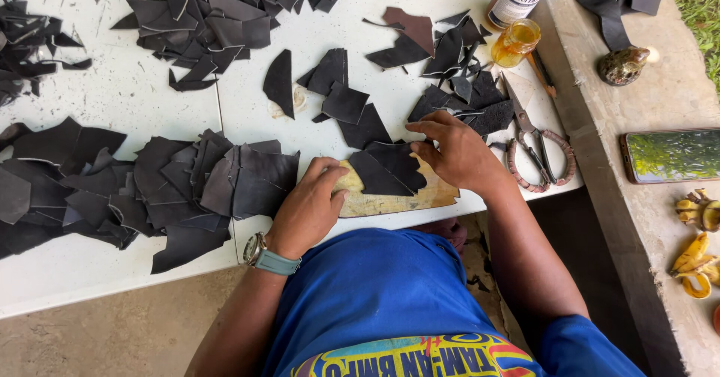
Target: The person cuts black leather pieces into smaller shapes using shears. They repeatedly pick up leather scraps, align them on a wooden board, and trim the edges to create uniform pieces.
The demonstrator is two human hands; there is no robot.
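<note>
Left hand (309, 206) flat, fingers pressing the yellowed board (390, 201) edge. Right hand (457, 152) pinches a black leather piece (382, 171) lying on it. Scissors (536, 148) nearby on table (112, 99).

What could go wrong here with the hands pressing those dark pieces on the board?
The open jar of amber liquid stands near the table's edge beside scraps; a nudge could spill it. The scissors lie close to the right hand. The left hand could smear onto the stack.
</note>
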